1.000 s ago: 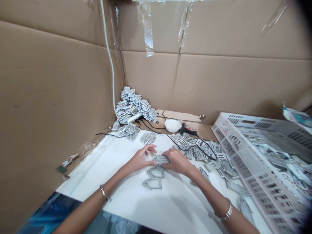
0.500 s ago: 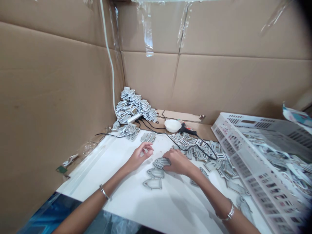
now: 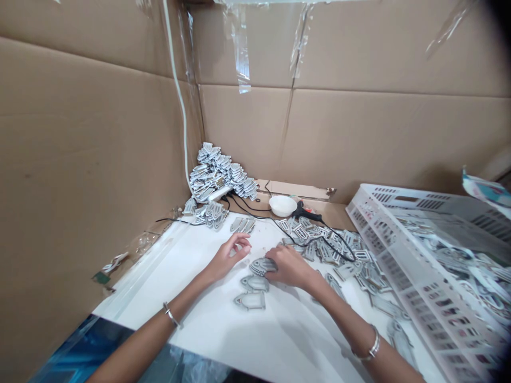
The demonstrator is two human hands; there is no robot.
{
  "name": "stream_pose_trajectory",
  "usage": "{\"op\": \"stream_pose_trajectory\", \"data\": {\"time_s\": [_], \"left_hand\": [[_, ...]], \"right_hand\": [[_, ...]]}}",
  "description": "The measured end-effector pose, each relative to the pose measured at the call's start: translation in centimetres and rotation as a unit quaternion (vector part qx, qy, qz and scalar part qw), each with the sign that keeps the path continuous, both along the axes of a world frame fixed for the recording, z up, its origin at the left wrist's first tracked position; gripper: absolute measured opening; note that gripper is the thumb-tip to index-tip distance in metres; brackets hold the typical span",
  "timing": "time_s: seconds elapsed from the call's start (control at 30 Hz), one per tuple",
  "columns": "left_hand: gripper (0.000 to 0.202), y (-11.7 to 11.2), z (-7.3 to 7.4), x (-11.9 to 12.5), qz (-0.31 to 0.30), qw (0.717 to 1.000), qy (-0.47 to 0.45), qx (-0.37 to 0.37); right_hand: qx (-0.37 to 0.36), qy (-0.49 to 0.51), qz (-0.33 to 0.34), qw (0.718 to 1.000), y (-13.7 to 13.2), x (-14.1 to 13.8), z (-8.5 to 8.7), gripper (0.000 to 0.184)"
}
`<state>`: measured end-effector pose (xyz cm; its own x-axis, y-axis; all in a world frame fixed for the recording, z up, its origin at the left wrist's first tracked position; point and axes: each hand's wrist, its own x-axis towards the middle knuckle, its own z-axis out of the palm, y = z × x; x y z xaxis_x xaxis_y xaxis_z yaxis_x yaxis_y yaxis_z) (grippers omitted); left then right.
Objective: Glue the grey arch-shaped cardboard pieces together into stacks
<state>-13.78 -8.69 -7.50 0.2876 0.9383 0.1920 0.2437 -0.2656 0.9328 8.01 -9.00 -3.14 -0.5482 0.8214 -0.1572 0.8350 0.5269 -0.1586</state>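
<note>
My right hand (image 3: pixel 289 264) is closed on the right end of a small stack of grey arch-shaped pieces (image 3: pixel 261 266), its fingertips partly hidden behind the knuckles. My left hand (image 3: pixel 229 256) hovers just left of that stack, fingers apart and slightly curled, holding nothing. Below the stack lie two more pieces of the same kind: a grey pointed frame (image 3: pixel 254 283) and, nearest me, another hollow frame (image 3: pixel 250 301). Beyond my left hand sits a short row of grey pieces (image 3: pixel 242 225) on the white tabletop (image 3: pixel 191 330).
A big heap of pieces (image 3: pixel 219 173) fills the back left corner. Loose pieces (image 3: pixel 327 252) spread right of my hand, crossed by a black cable. A white bowl (image 3: pixel 283 206) and black glue gun (image 3: pixel 306 212) stand behind. A white crate (image 3: pixel 399 276) borders the right, cardboard walls (image 3: pixel 359 133) the back.
My right hand has shifted very slightly left, still on the stack. My left hand stays practically where it was.
</note>
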Motion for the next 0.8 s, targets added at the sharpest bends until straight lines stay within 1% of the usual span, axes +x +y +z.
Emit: {"op": "stream_pose_trajectory", "data": {"time_s": [0.23,0.53,0.8], "left_hand": [[0.041,-0.04,-0.1,-0.08,-0.006,1.0,0.013,-0.002],[0.042,-0.24,0.18,-0.02,-0.013,0.999,0.043,-0.02],[0.042,-0.17,-0.15,-0.1,-0.016,0.998,0.054,-0.022]], "right_hand": [[0.009,0.015,0.001,1.0,0.2,-0.13,-0.26,0.02],[-0.014,0.01,-0.012,1.0,-0.06,-0.17,0.01,0.021],[-0.025,-0.002,-0.015,1.0,-0.25,-0.19,0.27,0.026]]}}
